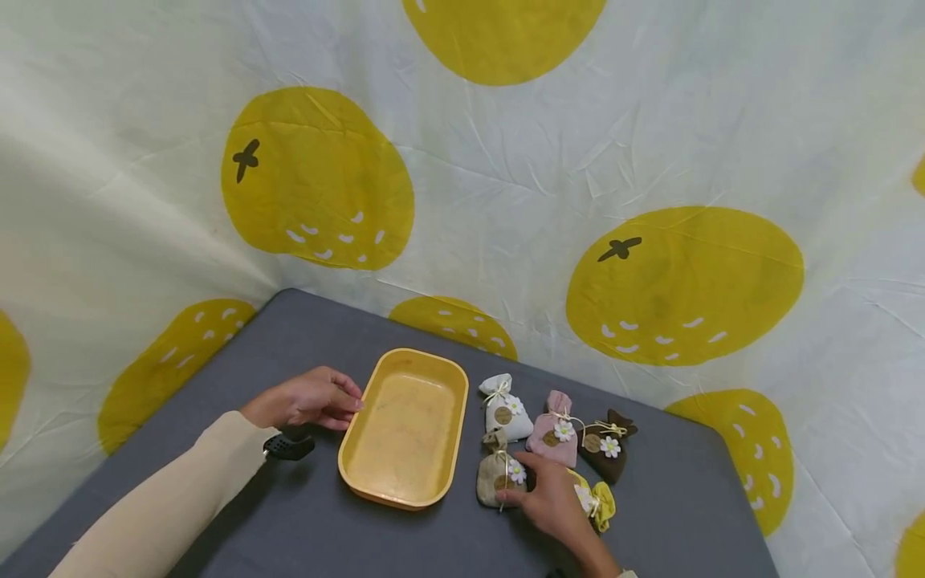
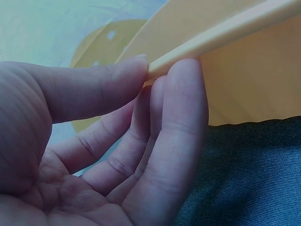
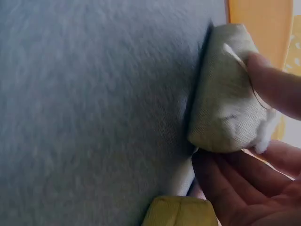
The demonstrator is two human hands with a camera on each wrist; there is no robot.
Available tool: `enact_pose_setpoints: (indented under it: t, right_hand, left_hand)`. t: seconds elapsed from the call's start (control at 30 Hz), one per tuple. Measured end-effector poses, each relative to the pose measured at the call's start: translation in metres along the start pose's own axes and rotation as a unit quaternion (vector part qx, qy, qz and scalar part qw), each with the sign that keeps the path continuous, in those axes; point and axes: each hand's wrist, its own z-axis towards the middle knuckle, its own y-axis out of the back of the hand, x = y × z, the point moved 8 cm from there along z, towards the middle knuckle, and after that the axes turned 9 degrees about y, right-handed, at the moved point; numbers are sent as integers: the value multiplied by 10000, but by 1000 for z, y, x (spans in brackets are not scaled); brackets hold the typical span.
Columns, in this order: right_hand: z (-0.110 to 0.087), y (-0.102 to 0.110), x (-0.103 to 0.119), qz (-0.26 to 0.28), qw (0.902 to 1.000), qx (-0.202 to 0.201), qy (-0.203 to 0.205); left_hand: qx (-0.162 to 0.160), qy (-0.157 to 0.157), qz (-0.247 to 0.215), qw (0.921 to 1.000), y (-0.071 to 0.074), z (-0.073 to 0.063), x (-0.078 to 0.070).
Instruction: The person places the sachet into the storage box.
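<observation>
My left hand [image 1: 321, 397] pinches the left rim of a yellow plastic tray [image 1: 405, 425] between thumb and fingers. The left wrist view shows the thumb and index fingertip on the tray's rim [image 2: 211, 42]. On the right, my right hand [image 1: 545, 490] has its thumb and fingers about a grey-beige drawstring pouch [image 1: 491, 478] with a white flower and a round tag. In the right wrist view the thumb presses one side of that pouch [image 3: 223, 94] and the fingers lie at the other. The pouch appears to rest on the table.
Near the right hand lie a white pouch [image 1: 502, 417], a pink pouch [image 1: 552, 441], a dark brown pouch [image 1: 605, 449] and a yellow pouch [image 1: 602, 506], partly hidden by the hand. A grey cloth covers the table [image 1: 289, 498]. Behind hangs a fruit-patterned curtain [image 1: 491, 201].
</observation>
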Motion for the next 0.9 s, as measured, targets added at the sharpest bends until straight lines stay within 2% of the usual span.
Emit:
enact_pose_setpoints:
  t: [0.13, 0.37, 0.53, 0.9]
  right_hand:
    - [1, -2, -4, 350, 9988, -188, -291]
    - [0, -2, -9, 806, 9938, -580, -491]
    - [-5, 5, -10, 1192, 9858, -907, -760]
    - [-2, 30, 15, 1563, 9765, -1388, -524]
  left_hand:
    - [39, -27, -17, 10000, -1, 1, 0]
    - [-54, -20, 2, 10000, 1, 0, 0]
    - [6, -70, 7, 10000, -1, 0, -2]
    - [-4, -155, -11, 9999, 0, -1, 0]
